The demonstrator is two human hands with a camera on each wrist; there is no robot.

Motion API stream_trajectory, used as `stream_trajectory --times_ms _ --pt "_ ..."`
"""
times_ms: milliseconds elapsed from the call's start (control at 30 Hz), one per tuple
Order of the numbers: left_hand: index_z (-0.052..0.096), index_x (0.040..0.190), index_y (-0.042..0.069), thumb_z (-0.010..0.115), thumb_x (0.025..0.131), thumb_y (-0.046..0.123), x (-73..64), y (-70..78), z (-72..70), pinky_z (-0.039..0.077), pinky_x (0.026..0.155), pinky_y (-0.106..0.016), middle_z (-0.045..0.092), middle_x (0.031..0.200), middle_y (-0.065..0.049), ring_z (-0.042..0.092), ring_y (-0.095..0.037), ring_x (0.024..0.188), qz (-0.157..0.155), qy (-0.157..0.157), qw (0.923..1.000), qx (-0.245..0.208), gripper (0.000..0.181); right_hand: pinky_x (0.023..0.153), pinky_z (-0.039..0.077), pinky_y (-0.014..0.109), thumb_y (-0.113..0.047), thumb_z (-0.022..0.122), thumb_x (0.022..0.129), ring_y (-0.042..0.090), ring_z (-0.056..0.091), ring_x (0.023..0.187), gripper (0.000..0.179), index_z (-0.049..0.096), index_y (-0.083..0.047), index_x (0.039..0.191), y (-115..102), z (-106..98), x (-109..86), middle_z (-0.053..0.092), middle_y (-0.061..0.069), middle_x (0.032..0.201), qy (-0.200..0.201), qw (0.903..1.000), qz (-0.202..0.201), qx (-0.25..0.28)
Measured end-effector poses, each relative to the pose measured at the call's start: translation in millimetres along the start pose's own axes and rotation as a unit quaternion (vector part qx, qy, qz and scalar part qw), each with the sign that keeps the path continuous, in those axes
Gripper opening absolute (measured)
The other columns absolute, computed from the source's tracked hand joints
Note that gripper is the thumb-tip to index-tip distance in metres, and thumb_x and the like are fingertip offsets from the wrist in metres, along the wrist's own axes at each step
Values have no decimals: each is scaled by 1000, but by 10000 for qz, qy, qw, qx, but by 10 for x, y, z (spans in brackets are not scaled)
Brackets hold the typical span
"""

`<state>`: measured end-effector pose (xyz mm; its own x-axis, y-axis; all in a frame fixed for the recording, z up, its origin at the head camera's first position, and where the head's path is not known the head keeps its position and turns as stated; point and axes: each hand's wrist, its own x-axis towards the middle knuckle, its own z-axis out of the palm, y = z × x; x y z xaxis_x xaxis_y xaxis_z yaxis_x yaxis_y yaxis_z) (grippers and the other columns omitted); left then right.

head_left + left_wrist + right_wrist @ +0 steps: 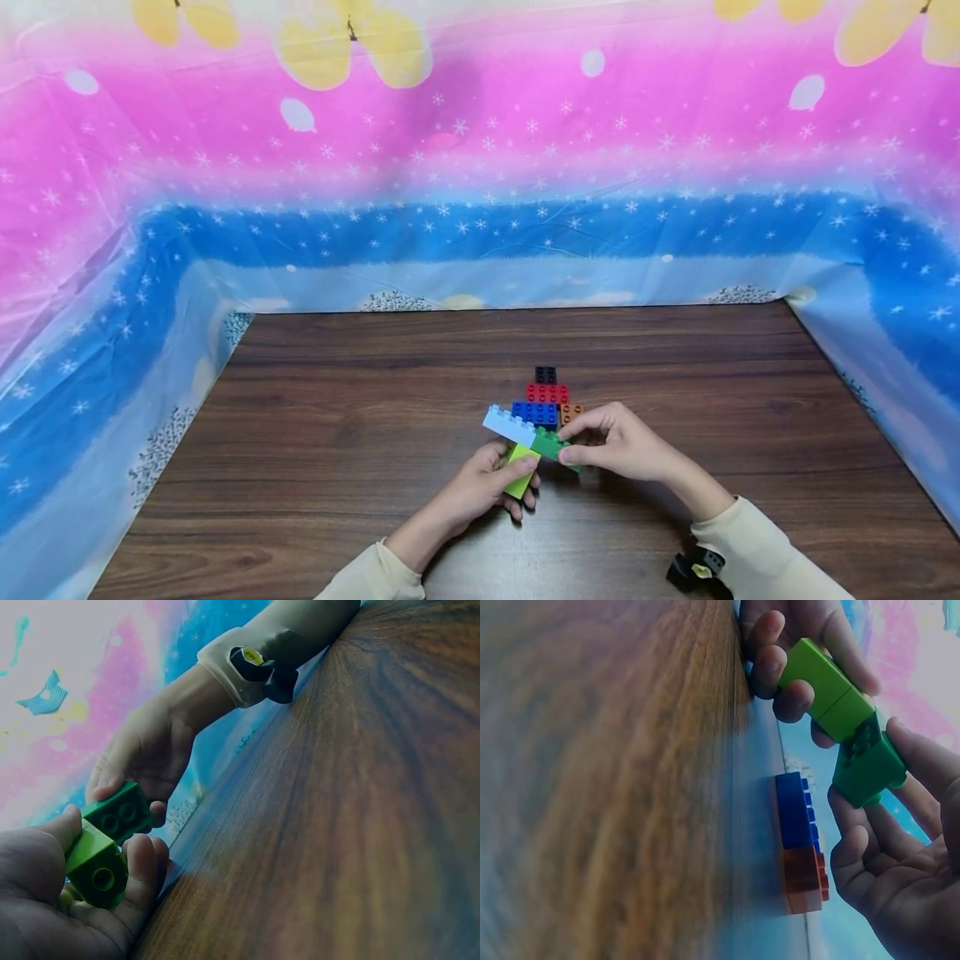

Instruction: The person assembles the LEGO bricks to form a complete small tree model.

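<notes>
My left hand (476, 487) grips a stack of lime green toy building bricks (519, 475), thumb on top and fingers beneath. In the right wrist view, seams show across the lime stack (829, 694). My right hand (633, 446) pinches a dark green brick (550, 446) between thumb and fingers. This brick meets the end of the lime stack; whether it is fully pressed on, I cannot tell. A light blue brick (508, 425) lies in line with the dark green one, over the far end of the lime stack. Studs show on both.
Just beyond the hands, a blue brick (534, 411), an orange brick (572, 412), a red brick (547, 392) and a black brick (546, 374) lie close together on the brown wooden table (360, 383). A patterned cloth (480, 225) encloses the table's back and sides.
</notes>
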<state>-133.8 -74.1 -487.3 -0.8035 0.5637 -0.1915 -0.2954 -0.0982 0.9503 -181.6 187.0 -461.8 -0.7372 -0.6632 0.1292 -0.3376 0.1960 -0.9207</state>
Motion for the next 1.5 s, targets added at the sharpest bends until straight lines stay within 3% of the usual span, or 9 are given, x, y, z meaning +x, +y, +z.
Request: stream_trajectory --times_ms 100,667,900,1033,1167,1300,1400,1500 --pt "50 133 -10 56 111 23 0 1 -1 59 58 -24 65 96 -9 67 -14 74 -5 8 10000 -27 40 80 62 32 -8 77 97 16 73 90 16 79 -2 111 12 5 -1 79 7 106 3 10000 22 -22" --pt "50 132 -10 57 111 24 -6 7 -6 59 61 -24 67 95 -9 69 -15 78 -46 67 10000 -28 40 79 62 32 -9 76 98 17 74 89 17 78 -2 113 27 25 2 79 8 106 -45 9999 94 2" --pt "58 128 -8 60 109 25 -10 -3 -1 60 60 -25 73 95 -9 73 -16 77 70 95 9999 -101 38 81 62 33 -13 77 97 18 73 91 15 78 -7 111 -10 8 18 78 3 104 -313 9994 92 -151" --pt "62 125 -6 61 109 26 -27 1 6 60 57 -25 75 92 -10 74 -17 75 194 155 9996 -140 36 77 63 33 -15 78 97 16 72 86 14 78 -11 111 -60 -5 39 78 0 102 -567 9979 -83 -309" --pt "63 121 -3 61 108 25 -35 7 13 59 55 -25 75 91 -11 74 -17 73 240 225 9993 -170 31 70 61 30 -14 70 103 20 70 77 12 80 -11 109 -101 -69 83 78 0 96 -374 9956 -379 -775" --pt "60 119 0 62 108 25 -36 12 17 59 55 -26 75 89 -11 74 -18 73 198 226 9992 -276 27 67 58 29 -17 69 104 15 66 75 13 80 -10 109 -55 -108 193 76 -3 96 70 9811 -497 -1870" --pt "59 121 0 63 107 24 -31 6 16 60 56 -26 75 90 -12 75 -18 74 199 222 9990 -325 28 72 59 30 -20 74 101 9 65 84 14 79 -11 112 -22 -65 299 73 -4 101 244 9556 -456 -2900" --pt "57 125 -1 64 107 22 -25 -3 16 60 55 -26 75 92 -14 75 -18 75 272 196 9988 -354 30 79 61 35 -21 78 98 13 65 95 18 80 -13 114 -44 10 391 72 -1 108 261 9321 -363 -3594"
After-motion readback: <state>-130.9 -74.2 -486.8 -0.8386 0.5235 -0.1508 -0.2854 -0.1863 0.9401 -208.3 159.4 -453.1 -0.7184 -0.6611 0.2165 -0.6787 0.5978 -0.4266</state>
